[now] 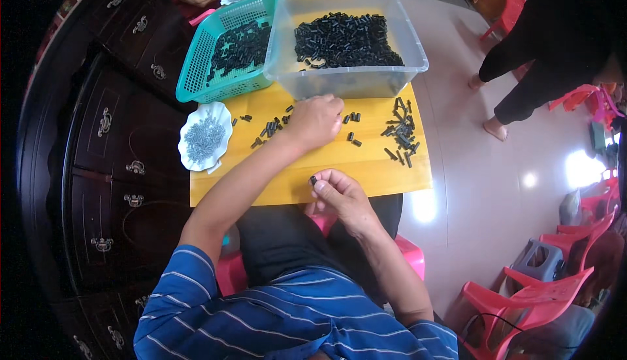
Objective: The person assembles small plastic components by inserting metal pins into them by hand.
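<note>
My right hand [341,198], close to the table's near edge, pinches a short black tube-like piece [313,180] between thumb and fingertips. My left hand [316,122] reaches across the table, back upward and fingers curled, just before the clear plastic bin [346,84]. Its fingertips are hidden, so what it grips, if anything, does not show. To its left lie loose short black pieces [269,129], with a few more to its right [353,117]. A pile of longer, thin black pieces [401,131] covers the table's right side.
Many black pieces [343,38] fill the clear bin. Beside it stands a green perforated basket [186,76] with more. A white scalloped dish [221,113] holds tiny silvery pieces. Dark drawers [104,190] border the left; pink chairs [522,301] stand right. Two other people are nearby.
</note>
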The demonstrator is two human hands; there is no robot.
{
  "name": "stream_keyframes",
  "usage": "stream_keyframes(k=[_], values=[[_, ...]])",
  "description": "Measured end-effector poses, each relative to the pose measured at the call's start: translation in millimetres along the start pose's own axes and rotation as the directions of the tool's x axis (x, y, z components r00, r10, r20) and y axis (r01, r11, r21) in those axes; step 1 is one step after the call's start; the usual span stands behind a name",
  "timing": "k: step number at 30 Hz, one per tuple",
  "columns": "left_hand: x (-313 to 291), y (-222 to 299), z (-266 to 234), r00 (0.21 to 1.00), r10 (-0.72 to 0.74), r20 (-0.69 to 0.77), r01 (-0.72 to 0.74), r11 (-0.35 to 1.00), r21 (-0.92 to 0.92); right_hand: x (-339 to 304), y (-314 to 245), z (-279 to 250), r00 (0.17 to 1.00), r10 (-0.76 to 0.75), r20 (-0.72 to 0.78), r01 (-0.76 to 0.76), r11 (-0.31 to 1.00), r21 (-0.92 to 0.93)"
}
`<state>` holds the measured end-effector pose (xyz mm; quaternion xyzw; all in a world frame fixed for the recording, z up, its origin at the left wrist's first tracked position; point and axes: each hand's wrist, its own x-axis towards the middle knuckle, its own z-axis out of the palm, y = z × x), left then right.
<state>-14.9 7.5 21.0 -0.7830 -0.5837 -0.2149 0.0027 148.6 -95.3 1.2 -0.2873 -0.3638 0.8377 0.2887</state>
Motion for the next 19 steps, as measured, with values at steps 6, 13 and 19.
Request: stream_keyframes(k=[6,13,19], values=[[-49.2,11.0,-48.0,0.965,-0.260,0.019,0.234,0.832,-0.503,-2.6,-1.8,3.0,1.000,0.013,0.003,-0.013,1.000,-0.008],[-111.1,11.2,-59.5,0.876,-0.388,0.286,0.428,0.353,-0.832,-3.8,1.0,9.3,1.000,0.014,0.025,-0.014,1.000,-0.021],[-132.9,5.6,-52.3,0.910,-0.325,0.257,0.340,0.229,-0.912,-1.2,4.1,10.6,0.999,0.023,-0.023,-0.024,0.999,-0.048]])
